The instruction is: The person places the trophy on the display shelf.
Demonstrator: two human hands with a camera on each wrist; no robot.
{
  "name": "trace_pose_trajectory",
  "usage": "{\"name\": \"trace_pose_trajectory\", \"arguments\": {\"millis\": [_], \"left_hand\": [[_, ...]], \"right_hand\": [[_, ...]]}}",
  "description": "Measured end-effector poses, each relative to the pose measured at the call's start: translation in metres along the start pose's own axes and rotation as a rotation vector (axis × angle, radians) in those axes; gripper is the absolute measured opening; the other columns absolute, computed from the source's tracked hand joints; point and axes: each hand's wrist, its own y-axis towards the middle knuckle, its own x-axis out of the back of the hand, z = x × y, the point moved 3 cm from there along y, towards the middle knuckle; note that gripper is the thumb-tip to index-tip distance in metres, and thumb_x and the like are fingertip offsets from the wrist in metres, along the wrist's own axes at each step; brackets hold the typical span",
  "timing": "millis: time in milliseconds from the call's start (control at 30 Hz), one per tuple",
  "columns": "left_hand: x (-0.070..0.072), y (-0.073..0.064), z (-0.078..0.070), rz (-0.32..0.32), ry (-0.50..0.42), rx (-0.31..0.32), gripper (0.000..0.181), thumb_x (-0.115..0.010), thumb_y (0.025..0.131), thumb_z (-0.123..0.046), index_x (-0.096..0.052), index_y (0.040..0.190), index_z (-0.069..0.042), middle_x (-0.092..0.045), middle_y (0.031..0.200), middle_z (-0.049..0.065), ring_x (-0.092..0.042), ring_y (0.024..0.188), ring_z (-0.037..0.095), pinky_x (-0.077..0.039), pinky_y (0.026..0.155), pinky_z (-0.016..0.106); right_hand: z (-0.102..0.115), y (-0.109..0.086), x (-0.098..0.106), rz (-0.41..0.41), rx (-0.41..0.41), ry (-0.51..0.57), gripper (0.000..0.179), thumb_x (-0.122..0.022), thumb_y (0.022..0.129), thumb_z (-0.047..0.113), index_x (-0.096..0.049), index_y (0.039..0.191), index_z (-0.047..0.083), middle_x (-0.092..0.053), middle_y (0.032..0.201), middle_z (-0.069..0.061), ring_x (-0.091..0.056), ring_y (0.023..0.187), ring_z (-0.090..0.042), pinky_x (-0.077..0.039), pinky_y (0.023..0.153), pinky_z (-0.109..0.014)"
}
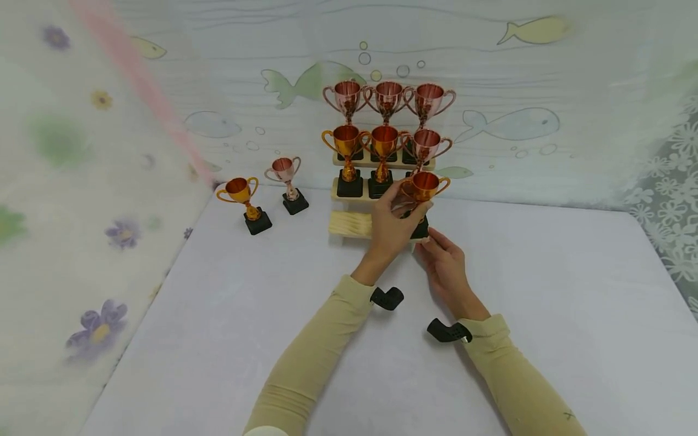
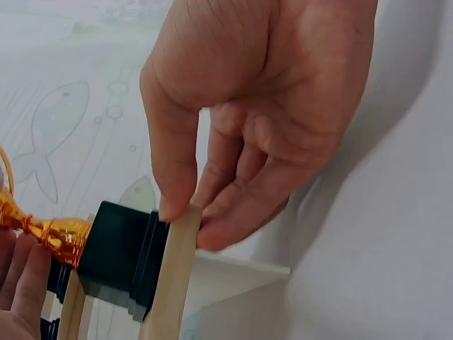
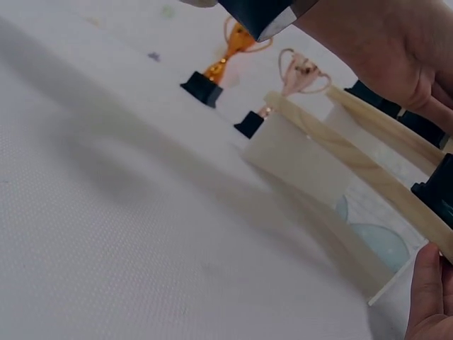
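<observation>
My left hand (image 1: 394, 221) holds a small gold trophy (image 1: 425, 186) around its stem and lower cup. The trophy's black base (image 2: 117, 251) stands at the right end of the lowest wooden shelf (image 1: 349, 224) of a tiered rack. With thumb and fingers, my right hand (image 1: 447, 269) pinches the end of that shelf; in the left wrist view its thumb tip is close by the base. Left of the trophy, the low shelf's bare wood shows. In the right wrist view only some fingers (image 3: 426, 287) of my right hand appear, at the shelf's end.
Two gold trophies (image 1: 349, 145) and a rose-gold one (image 1: 425, 145) stand on the middle tier. Three rose-gold trophies (image 1: 388, 97) fill the top tier. Left of the rack, a gold trophy (image 1: 240, 192) and a rose-gold trophy (image 1: 285, 171) stand on the white table (image 1: 218, 303).
</observation>
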Motion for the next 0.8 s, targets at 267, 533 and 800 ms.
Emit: {"name": "trace_pose_trajectory", "arguments": {"millis": [267,533,800], "left_hand": [[0.019,-0.003,0.0,0.063,0.058,0.069,0.063,-0.082,0.084,-0.002,-0.054,0.141,0.001,-0.062,0.126,0.02,-0.063,0.114,0.03,-0.057,0.099,0.03],[0.057,-0.037,-0.011,0.197,0.257,0.153,0.056,-0.072,0.09,0.0,-0.053,0.142,0.002,-0.058,0.134,0.023,-0.058,0.123,0.036,-0.054,0.105,0.04],[0.132,-0.089,-0.026,0.283,0.482,0.09,0.047,-0.069,0.09,0.004,-0.058,0.136,0.002,-0.063,0.129,0.022,-0.062,0.117,0.037,-0.058,0.098,0.039]], "right_hand": [[-0.001,-0.001,-0.004,0.035,-0.011,-0.005,0.054,-0.045,0.104,-0.004,-0.028,0.155,-0.007,-0.056,0.12,0.001,-0.063,0.104,-0.002,-0.052,0.099,-0.017],[0.003,-0.002,-0.004,0.032,-0.04,-0.061,0.055,-0.046,0.106,-0.001,-0.027,0.157,-0.005,-0.043,0.147,-0.011,-0.054,0.12,-0.008,-0.048,0.106,-0.018],[0.004,-0.001,-0.001,0.011,-0.056,-0.079,0.057,-0.046,0.105,-0.001,-0.025,0.158,-0.004,-0.039,0.152,-0.013,-0.049,0.129,-0.012,-0.043,0.113,-0.022]]}}
